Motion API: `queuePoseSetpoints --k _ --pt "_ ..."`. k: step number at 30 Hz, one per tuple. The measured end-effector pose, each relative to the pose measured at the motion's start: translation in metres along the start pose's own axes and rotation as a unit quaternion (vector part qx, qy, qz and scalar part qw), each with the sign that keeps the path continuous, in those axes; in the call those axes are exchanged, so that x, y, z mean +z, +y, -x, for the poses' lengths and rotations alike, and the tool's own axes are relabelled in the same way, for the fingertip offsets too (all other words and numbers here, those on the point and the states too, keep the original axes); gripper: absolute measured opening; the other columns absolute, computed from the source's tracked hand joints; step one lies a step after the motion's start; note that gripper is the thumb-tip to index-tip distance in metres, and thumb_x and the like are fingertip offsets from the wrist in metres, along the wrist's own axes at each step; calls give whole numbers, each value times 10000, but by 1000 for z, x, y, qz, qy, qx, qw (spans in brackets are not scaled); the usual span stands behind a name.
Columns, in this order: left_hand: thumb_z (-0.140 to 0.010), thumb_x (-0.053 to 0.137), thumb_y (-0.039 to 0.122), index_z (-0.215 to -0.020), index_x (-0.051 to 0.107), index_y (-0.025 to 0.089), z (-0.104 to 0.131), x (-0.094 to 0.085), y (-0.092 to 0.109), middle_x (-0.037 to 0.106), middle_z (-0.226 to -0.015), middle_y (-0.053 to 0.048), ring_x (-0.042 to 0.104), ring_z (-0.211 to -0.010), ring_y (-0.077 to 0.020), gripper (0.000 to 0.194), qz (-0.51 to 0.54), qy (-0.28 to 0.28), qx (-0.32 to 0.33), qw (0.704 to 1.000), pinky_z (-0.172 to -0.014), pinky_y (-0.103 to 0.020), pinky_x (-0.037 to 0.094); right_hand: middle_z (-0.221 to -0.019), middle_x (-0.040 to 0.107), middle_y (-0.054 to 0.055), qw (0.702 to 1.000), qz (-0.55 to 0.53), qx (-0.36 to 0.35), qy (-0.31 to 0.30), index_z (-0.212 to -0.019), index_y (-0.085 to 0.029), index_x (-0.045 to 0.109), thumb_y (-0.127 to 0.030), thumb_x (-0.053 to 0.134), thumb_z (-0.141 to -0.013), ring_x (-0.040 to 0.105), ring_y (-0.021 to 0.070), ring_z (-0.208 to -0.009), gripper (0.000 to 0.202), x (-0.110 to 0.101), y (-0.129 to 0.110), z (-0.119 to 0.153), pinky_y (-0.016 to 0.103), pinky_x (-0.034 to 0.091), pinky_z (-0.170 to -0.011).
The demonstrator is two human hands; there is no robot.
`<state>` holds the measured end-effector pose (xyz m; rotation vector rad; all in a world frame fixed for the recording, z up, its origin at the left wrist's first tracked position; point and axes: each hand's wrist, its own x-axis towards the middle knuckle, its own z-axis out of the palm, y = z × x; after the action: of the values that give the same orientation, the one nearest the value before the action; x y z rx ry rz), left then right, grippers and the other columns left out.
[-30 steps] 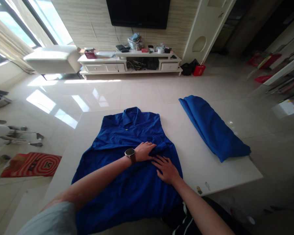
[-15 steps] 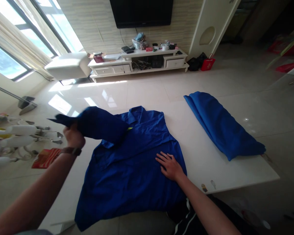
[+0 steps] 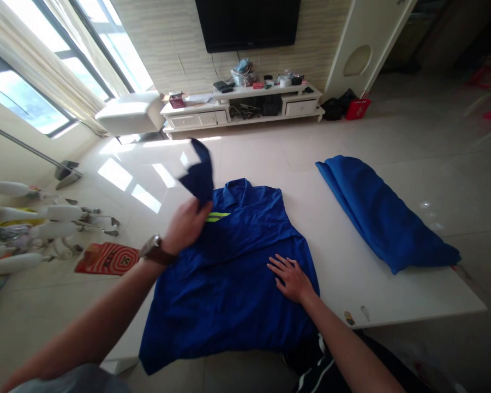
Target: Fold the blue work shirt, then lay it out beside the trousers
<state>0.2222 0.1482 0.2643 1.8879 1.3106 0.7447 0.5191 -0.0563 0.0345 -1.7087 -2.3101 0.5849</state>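
The right hand (image 3: 291, 278) lies flat and unclenched on the blue collared work shirt (image 3: 233, 284) spread across the white rectangular table (image 3: 352, 273). The left hand (image 3: 186, 225) pinches the shirt's dark blue sleeve (image 3: 199, 176), lifted above the collar. Farther right lies a folded blue cloth bundle (image 3: 382, 213).

shirt (image 3: 237, 273) on table (image 3: 352, 273) — bundle (image 3: 384, 213) rightward (folded, seemingly)

Blue cloth on a white table

The shirt (image 3: 237, 273) is royal blue with two yellow-green stripes (image 3: 218, 216) near the collar; its lifted sleeve (image 3: 199, 176) looks darker navy. The folded cloth (image 3: 382, 213) at the table's (image 3: 352, 262) right edge is the same blue. A red mat (image 3: 106, 258) with white swirls lies on the pale floor (image 3: 270, 147).
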Motion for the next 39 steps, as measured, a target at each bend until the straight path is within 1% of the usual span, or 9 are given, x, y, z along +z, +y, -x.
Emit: queuePoseSetpoints --k 3,5,9,12,16,23,30,34,39 --pt "-857 711 486 -1481 536 231 35 61 -14 543 -1539 -96 462 -1449 -308 697 -66 -245 127 959 -1199 -455 399 -1630 416 -2 1000 1 10 6 -1542 -350 464 -273 493 -944 328 266 -1529 604 4 1 3 534 255 -1222" --pt "-930 607 447 -1539 479 257 45 76 -48 495 -1587 -74 438 -1474 -276 650 -123 -321 147 927 -1234 -449 352 -1563 514 9 999 1 47 13 -1486 -360 547 -337 504 -961 431 282 -1466 527 9 1 5 518 291 -1217" --pt "-981 458 417 -1540 483 168 37 51 -152 469 -1599 -130 395 -1499 -301 612 -249 -189 31 949 -1254 -482 301 -1465 614 17 995 4 98 20 -1369 -358 672 -418 529 -960 528 301 -1379 438 19 4 7 484 344 -1211" --pt "-999 411 484 -1611 373 233 34 18 -223 305 -1693 -91 229 -1568 -364 663 -336 -183 -70 921 -1240 -599 246 -1467 612 13 995 4 93 26 -1379 -368 664 -427 534 -956 534 306 -1370 446 23 6 8 496 356 -1208" --pt "-1014 318 556 -1654 248 290 37 2 -268 193 -1731 -49 97 -1585 -415 697 -362 -161 -147 906 -1201 -661 261 -1480 600 14 994 9 98 39 -1343 -376 690 -447 535 -954 498 317 -1402 425 28 9 8 505 351 -1213" --pt "-966 348 502 -1612 336 137 67 6 -275 248 -1701 -165 157 -1584 -370 743 -332 -75 -98 935 -1253 -553 222 -1499 582 15 994 2 95 49 -1346 -375 687 -449 531 -953 491 326 -1404 429 33 10 9 524 347 -1210" --pt "-612 590 601 -1189 584 80 228 -16 -287 670 -1178 -269 581 -1264 -478 777 -210 69 -248 943 -1115 -608 439 -1512 570 9 994 15 86 63 -1358 -372 677 -437 513 -957 470 313 -1421 439 34 10 6 500 322 -1222" --pt "-587 720 555 -900 571 257 292 -16 -259 742 -916 -135 698 -1097 -467 457 -25 78 -364 928 -945 -575 590 -1489 592 20 991 47 105 63 -1363 -350 673 -348 514 -952 473 315 -1407 441 19 -13 5 493 297 -1230" --pt "-591 830 375 -827 640 306 321 -19 -209 765 -779 -85 729 -1069 -433 311 183 24 -416 890 -866 -502 640 -1348 667 104 979 99 158 84 -1283 -255 675 -257 534 -905 571 302 -1259 404 -2 -52 46 503 410 -1110"
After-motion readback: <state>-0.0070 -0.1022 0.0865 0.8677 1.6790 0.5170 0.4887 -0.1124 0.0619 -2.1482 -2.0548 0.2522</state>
